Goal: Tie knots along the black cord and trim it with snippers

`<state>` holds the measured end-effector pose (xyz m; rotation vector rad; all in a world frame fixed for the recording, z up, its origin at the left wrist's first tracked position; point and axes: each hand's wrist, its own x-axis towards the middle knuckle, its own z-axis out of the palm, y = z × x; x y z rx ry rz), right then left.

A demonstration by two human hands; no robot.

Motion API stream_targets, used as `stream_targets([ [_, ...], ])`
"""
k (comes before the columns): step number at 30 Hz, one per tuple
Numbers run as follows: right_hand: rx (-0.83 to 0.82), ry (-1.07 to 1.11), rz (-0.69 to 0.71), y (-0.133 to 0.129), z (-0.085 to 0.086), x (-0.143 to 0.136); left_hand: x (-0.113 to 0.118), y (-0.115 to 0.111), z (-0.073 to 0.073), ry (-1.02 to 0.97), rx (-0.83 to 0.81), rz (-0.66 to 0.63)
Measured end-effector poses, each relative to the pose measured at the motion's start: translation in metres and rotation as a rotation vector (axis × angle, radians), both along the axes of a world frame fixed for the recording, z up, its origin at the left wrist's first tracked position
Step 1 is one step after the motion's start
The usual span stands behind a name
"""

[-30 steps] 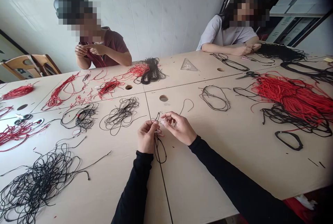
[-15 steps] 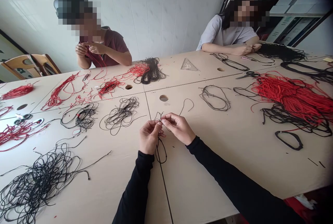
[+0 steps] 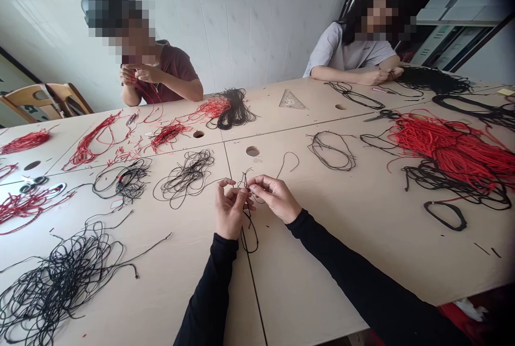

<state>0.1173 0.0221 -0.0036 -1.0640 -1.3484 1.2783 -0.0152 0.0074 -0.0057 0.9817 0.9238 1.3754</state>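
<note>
**Fine fingertip work at close quarters**

In the head view, the person's two hands meet over the desk, between its near and far edges and above the seam that runs in from the near edge. A thin black cord passes between them; its loop hangs below the fingers toward the near edge, and short ends poke up toward the far edge.

The step in hand appears to be handling the cord where its strands meet. The next move, as I judge it, calls for a steady left grip and small, precise right fingertips, so that the thin strands do not slip.

The left hand is partly closed: its thumb presses the cord against the curled fingers, while the index finger is lifted clear. The right hand is closed to a narrow pinch, thumb and index fingertip on the cord just beside the left thumb. Exactly how the strands cross there is too small to tell.

Toward the far edge from the hands lies a loose black coil; a big red bundle lies toward the right edge.
</note>
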Motion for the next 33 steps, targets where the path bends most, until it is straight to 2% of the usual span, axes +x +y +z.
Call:
stream_targets([
  [8,-0.105,0.112,0.041,0.0014,-0.0020,-0.0014,0.0008,0.0002,0.0003,-0.010,-0.004,-0.033],
  [19,-0.128,0.260,0.062,0.0007,0.0006,-0.0005,0.0004,-0.0007,0.0020,0.007,0.016,-0.052],
  [33,-0.148,0.264,0.049,0.0007,0.0033,-0.0012,0.0009,-0.0004,-0.0022,0.034,0.025,-0.045],
])
